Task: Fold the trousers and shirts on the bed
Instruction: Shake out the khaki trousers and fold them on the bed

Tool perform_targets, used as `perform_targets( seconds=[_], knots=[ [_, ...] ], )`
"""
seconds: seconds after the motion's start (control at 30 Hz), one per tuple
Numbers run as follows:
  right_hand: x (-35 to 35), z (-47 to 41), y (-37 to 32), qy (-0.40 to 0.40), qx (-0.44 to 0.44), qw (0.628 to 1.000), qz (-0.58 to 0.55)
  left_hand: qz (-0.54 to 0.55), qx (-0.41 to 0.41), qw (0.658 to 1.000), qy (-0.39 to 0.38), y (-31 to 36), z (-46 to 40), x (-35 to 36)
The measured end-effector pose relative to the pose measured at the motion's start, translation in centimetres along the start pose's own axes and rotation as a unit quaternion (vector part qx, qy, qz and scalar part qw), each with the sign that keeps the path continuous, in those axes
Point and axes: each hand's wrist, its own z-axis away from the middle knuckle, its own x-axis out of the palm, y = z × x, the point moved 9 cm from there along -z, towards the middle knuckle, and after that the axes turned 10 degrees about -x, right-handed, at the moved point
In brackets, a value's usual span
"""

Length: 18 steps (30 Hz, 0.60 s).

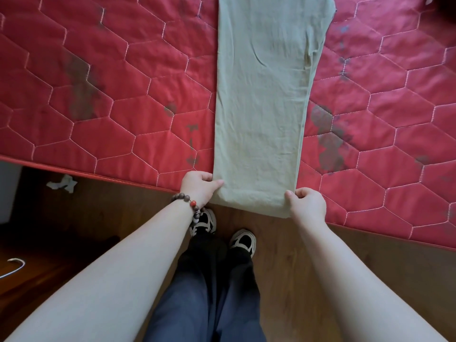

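Note:
Pale green trousers (261,99) lie lengthwise on the red quilted bed (98,95), legs stacked one on the other, running from the bed's near edge away to the top of the view. Their hem end hangs slightly over the edge. My left hand (201,186) pinches the left corner of the hem, thumb on top. My right hand (307,202) grips the right corner of the hem. The waist end is out of view at the top.
The bed's near edge runs diagonally across the view over a wooden floor (370,267). A crumpled white scrap (63,183) lies on the floor at left, and a wire hanger hook (16,264) shows at far left. My feet (222,233) stand close to the bed.

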Motion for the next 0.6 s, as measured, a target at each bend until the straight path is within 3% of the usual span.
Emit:
perform_targets(
  seconds=[0.37, 0.5, 0.6],
  knots=[
    [-0.8, -0.4, 0.2, 0.001, 0.005, 1.0, 0.028, 0.054, -0.054, 0.996, 0.048, -1.1, 1.0, -0.2],
    [-0.6, 0.9, 0.8, 0.001, -0.01, 1.0, 0.017, -0.003, -0.003, 0.999, 0.042, -0.6, 1.1, -0.1],
    [-0.2, 2.4, 2.6, 0.023, 0.04, 0.999, -0.01, -0.061, 0.015, 0.998, 0.02, -1.3, 1.7, 0.3]
  ],
)
